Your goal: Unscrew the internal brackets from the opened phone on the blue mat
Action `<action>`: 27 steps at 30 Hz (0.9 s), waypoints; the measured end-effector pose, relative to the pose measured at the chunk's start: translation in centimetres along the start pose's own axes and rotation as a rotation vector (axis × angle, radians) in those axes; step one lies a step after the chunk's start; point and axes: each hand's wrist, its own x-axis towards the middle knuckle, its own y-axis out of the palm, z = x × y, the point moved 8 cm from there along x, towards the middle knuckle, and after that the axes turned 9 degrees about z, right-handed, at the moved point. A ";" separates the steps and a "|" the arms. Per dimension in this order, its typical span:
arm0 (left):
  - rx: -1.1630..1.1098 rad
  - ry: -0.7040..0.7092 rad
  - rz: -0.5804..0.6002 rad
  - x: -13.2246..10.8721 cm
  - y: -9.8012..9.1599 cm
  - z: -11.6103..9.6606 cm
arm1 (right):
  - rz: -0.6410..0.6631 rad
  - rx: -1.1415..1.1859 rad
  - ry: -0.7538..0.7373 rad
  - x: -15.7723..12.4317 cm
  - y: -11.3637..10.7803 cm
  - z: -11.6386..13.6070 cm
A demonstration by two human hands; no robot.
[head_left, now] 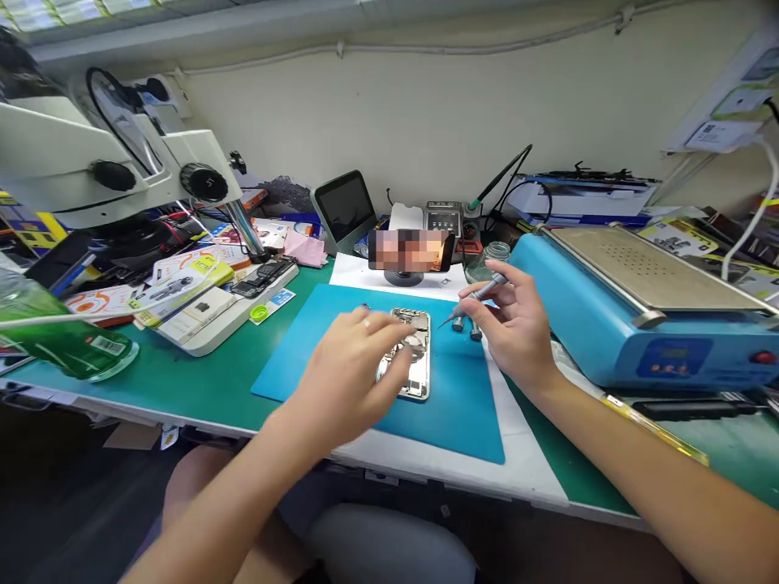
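Observation:
An opened phone (419, 375) lies on the blue mat (462, 414), its inner parts exposed. My left hand (353, 373) is over the phone's left side and hides part of it. Its fingers are stretched out, thumb apart from the index finger, slightly blurred, and I see nothing between them. Right of the phone, my right hand (514, 324) grips a slim grey precision screwdriver (487, 288) between thumb and fingers. The thin tip points down and left, just off the phone's right edge. More screwdrivers (467, 326) with dark ends rest on the mat beside that hand.
Behind the mat, a phone on a stand (409, 251) shows a picture, near a glass jar (494, 253). A blue heating machine (626, 316) stands at right. A microscope (152, 174), boxes (191, 288) and a green bottle (66, 337) crowd the left.

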 end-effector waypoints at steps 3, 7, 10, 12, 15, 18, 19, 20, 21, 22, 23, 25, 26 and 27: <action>-0.054 -0.061 -0.124 -4.7 0.6 -0.6 | 0.020 0.023 0.002 0.0 0.5 0.3; -0.028 -0.068 -0.171 -7.3 3.4 -1.2 | 0.056 0.053 0.001 -0.2 1.5 0.8; -0.010 -0.050 -0.179 -7.3 4.8 -1.1 | 0.080 0.072 -0.007 -0.5 2.1 1.1; -0.006 -0.039 -0.178 -7.3 5.1 -0.9 | 0.100 0.082 -0.015 -1.0 2.6 1.3; -0.011 -0.008 -0.133 -7.2 5.0 -0.8 | 0.135 0.088 -0.020 -1.6 3.2 1.9; 0.038 0.065 -0.027 -6.6 4.9 -1.0 | 0.174 0.086 -0.007 -1.9 3.9 2.7; 0.055 0.077 -0.010 -6.4 4.8 -0.9 | 0.187 0.078 0.011 -1.9 4.2 2.9; 0.062 0.084 -0.002 -6.1 4.8 -0.7 | 0.184 0.073 0.002 -1.8 4.4 3.2; 0.070 0.085 0.000 -5.9 4.9 -0.5 | 0.185 0.068 0.000 -1.8 4.6 3.4; 0.081 0.090 -0.003 -5.8 5.0 -0.4 | 0.182 0.065 -0.006 -1.7 4.8 3.5; 0.098 0.096 -0.009 -5.7 5.3 -0.3 | 0.181 0.067 -0.014 -1.7 5.0 3.5; 0.161 0.110 -0.021 -5.9 6.1 -0.1 | 0.193 0.062 -0.029 -1.8 5.3 3.2; 0.195 0.090 -0.023 -6.0 6.5 0.2 | 0.195 0.053 -0.034 -1.9 5.3 2.9; 0.215 0.068 -0.022 -6.2 6.9 0.4 | 0.191 0.041 -0.041 -2.0 5.3 2.7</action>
